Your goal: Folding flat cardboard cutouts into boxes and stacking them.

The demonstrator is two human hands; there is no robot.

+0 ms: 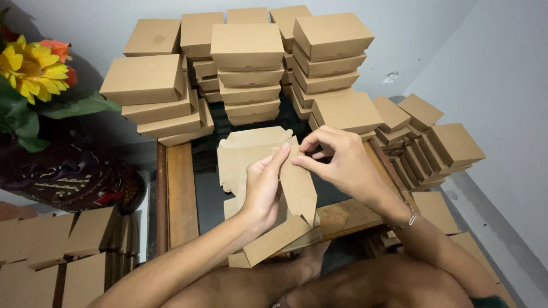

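Nearest the camera are the person's bare knees and a foot, low in the frame, with both forearms rising from them toward the middle. The left hand (264, 191) comes up from the lower left, wrist bent back, palm turned inward and fingers extended upward, pressing against a panel of a flat, unfolded brown cardboard box blank (268, 171) and gripping its edge between thumb and fingers. The right hand (342, 162) reaches in from the right with a thin bracelet (410, 218) at the wrist; its fingers are curled and pinch the upper edge of the same panel just beside the left fingertips, so both hands grasp the blank together. The blank is held tilted above a low wooden table (181, 194) with a dark top, its lower flaps hanging toward the person's lap and its upper flaps fanning out behind the hands. To the lower left stand rows of finished brown boxes (68, 245), set on edge. To the left, farther off, a dark patterned vase (74, 177) holds artificial flowers (31, 65), yellow and orange with green leaves. To the right of the table more closed boxes lean in a slanted row (422, 148). Farthest away, against the pale wall, tall stacks of closed boxes (245, 68) crowd the back of the table.
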